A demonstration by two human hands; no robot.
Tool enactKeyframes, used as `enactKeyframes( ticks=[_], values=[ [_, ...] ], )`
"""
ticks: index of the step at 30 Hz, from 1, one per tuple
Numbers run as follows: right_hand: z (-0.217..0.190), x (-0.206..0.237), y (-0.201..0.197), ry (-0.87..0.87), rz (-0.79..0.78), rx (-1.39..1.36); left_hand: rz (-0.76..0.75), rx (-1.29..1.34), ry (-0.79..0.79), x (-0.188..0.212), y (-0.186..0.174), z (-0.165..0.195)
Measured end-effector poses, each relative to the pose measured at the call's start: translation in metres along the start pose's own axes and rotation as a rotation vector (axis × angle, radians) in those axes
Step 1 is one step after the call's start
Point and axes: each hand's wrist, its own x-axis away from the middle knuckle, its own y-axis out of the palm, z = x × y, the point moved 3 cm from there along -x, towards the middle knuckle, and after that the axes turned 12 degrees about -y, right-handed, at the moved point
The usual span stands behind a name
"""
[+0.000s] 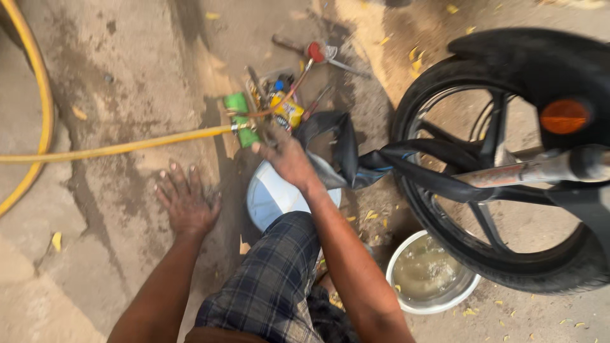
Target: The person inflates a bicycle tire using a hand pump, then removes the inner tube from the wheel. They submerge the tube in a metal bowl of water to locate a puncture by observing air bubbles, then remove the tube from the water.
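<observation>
My left hand [185, 202] lies flat on the concrete ground, fingers spread, holding nothing. My right hand [284, 155] reaches forward over a white round lid or disc [270, 197], its fingers at the end of a yellow air hose [127, 147] near a green object [239, 117]. Motion blur hides whether it grips anything. A black inner tube [356, 162] hangs out of a motorcycle rear wheel [508, 171] just right of that hand.
A small tray of tools and bottles [279, 95] sits beyond my right hand, with red-handled pliers [316, 52] farther back. A metal bowl of water [430, 273] stands beside the tyre. My knee in checked cloth [273, 279] fills the lower middle.
</observation>
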Motion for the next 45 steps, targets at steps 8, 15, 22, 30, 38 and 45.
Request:
enactKeyframes(
  ticks=[8, 15, 22, 30, 38, 45],
  values=[
    [0.056, 0.074, -0.096, 0.309, 0.006, 0.45, 0.176, 0.26, 0.092, 0.015, 0.025, -0.002],
    [0.104, 0.113, -0.101, 0.378, 0.325, 0.567, 0.359, 0.343, 0.16, 0.028, 0.107, -0.09],
    [0.136, 0.152, -0.01, 0.427, 0.282, 0.839, 0.428, 0.264, 0.153, 0.06, 0.157, -0.162],
    [0.249, 0.118, -0.147, 0.579, 0.085, 0.62, 0.3, 0.332, 0.186, 0.022, 0.202, -0.054],
    [0.33, 0.129, -0.188, 0.593, -0.296, 0.61, 0.271, 0.277, 0.174, 0.023, 0.243, 0.008],
    [0.357, 0.235, -0.187, 0.592, -0.097, 0.513, 0.249, 0.284, 0.22, 0.069, 0.242, -0.009]
  ],
)
